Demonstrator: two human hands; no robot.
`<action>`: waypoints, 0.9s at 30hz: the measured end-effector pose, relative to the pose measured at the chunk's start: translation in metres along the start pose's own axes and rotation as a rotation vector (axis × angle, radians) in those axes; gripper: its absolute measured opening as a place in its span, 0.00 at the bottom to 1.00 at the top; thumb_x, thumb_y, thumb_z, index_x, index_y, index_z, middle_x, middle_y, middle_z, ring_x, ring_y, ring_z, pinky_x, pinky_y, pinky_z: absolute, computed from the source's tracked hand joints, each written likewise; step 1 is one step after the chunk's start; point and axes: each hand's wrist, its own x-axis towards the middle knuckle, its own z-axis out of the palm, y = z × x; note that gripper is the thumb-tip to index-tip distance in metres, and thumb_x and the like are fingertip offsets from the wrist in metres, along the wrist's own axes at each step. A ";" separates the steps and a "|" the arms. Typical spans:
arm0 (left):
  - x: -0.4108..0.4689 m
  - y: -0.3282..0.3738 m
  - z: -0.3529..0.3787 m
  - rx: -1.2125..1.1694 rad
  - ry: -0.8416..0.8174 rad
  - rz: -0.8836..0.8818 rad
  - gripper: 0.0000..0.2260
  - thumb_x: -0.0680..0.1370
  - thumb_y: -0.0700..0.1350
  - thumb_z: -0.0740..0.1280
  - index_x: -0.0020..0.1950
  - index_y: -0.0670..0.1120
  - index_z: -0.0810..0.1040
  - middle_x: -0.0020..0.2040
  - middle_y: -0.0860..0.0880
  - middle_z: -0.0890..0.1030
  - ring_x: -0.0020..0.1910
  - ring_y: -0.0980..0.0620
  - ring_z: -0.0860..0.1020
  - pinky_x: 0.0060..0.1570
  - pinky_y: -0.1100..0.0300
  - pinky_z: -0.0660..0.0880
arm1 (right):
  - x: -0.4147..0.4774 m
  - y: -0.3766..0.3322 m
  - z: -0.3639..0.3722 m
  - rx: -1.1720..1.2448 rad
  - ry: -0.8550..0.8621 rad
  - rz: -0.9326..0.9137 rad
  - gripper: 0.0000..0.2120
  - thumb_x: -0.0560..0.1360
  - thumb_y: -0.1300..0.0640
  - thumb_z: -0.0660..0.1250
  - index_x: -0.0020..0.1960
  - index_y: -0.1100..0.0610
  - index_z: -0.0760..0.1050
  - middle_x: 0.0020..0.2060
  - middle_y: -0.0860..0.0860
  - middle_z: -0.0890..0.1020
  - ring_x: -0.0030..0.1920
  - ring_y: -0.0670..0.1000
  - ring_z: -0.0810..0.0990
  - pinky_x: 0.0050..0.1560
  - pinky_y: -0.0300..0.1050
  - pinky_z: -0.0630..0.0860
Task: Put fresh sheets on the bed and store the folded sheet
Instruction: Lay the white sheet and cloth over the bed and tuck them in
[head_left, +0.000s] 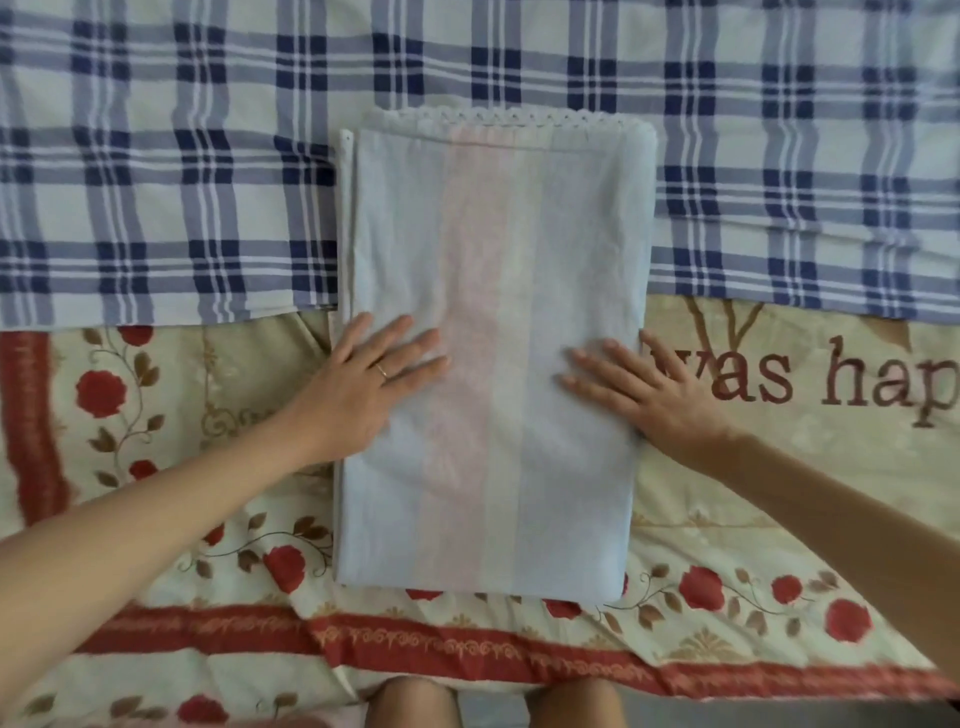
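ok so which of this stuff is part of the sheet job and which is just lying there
Part of the job:
- folded pale sheet
- left hand and right hand, both flat on it
- blue plaid sheet, spread beyond it

Just there:
- floral cover underneath, probably the bed's own
- knees

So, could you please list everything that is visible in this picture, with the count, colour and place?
folded sheet: one, pale blue with a pink stripe and a lace edge, centre, lying across both covers
checked sheet: one visible, blue and white, far part of the bed
floral cover: one, cream with red roses and brown letters, near part
ring: one, gold-coloured, on the left hand
knees: two, bottom edge
left hand: flat on the folded sheet's left side
right hand: flat on its right side
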 end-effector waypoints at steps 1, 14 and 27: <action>-0.011 -0.005 0.003 0.009 -0.012 0.041 0.36 0.69 0.35 0.52 0.78 0.49 0.50 0.78 0.48 0.50 0.77 0.46 0.47 0.74 0.46 0.44 | -0.007 -0.006 0.003 -0.017 -0.038 -0.063 0.48 0.66 0.66 0.70 0.78 0.49 0.47 0.77 0.50 0.48 0.76 0.54 0.46 0.75 0.57 0.43; -0.034 -0.014 -0.004 -0.184 -0.170 -0.127 0.48 0.64 0.33 0.74 0.77 0.50 0.52 0.76 0.53 0.55 0.76 0.58 0.43 0.74 0.56 0.39 | -0.012 -0.025 0.006 0.273 0.045 -0.094 0.40 0.68 0.56 0.73 0.75 0.52 0.58 0.75 0.54 0.60 0.74 0.54 0.59 0.74 0.53 0.55; 0.060 -0.017 -0.074 -0.762 -0.044 -0.786 0.35 0.74 0.66 0.62 0.70 0.40 0.68 0.62 0.42 0.78 0.69 0.47 0.69 0.59 0.65 0.67 | 0.041 0.015 -0.078 1.798 0.098 1.037 0.12 0.76 0.52 0.66 0.56 0.58 0.73 0.47 0.47 0.81 0.47 0.47 0.78 0.45 0.36 0.74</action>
